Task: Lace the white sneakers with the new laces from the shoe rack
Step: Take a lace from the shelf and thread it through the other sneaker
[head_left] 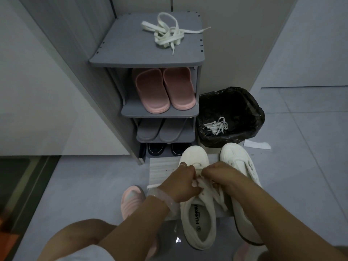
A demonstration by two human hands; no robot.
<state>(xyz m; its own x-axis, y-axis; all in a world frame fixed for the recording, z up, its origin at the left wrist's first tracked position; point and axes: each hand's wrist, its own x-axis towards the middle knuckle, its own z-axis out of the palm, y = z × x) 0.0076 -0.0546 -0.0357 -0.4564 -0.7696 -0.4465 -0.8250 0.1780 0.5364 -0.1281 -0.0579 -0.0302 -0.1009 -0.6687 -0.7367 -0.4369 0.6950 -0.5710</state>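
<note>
Two white sneakers stand on the floor in front of me. The left sneaker [197, 219] has a white lace [219, 194] running across its eyelets. My left hand [180, 183] and my right hand [220, 176] meet over its tongue, and both pinch the lace. The right sneaker [239, 159] stands beside it with no lace in its visible eyelets; my right forearm covers its heel. A loose bundle of white laces [169, 33] lies on the top shelf of the grey shoe rack [116, 59].
The rack holds pink slippers [163, 89], grey slippers [158, 130] and dark shoes [163, 148]. A bin with a black bag [231, 102] stands right of it with old laces [216, 127] inside. A white paper sheet [163, 168] lies under the sneakers. My pink slipper [131, 200] is at left.
</note>
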